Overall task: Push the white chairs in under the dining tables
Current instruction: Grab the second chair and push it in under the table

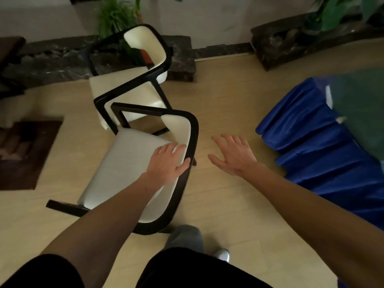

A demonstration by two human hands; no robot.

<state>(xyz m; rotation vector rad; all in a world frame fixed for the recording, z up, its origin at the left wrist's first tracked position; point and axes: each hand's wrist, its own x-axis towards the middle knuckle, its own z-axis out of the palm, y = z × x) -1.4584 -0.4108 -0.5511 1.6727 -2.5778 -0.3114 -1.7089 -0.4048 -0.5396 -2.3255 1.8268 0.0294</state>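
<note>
Two white chairs with black frames stand on the light wooden floor. The near chair [124, 163] is just in front of me, its curved backrest toward me. My left hand [168, 163] lies on the top of that backrest, fingers over the white pad and thumb on the black rim. My right hand [232, 154] hovers over bare floor to the right of the chair, fingers spread, holding nothing. The far chair [135, 88] stands behind the near one, almost touching it. The dining table [357, 113], with a glass top and a blue pleated skirt, is at the right edge.
Dark stone planters [176, 57] with green plants line the wall behind the chairs, another [291, 42] at the back right. A dark brown mat [25, 152] lies on the floor at the left. My leg and shoe [222, 254] show at the bottom.
</note>
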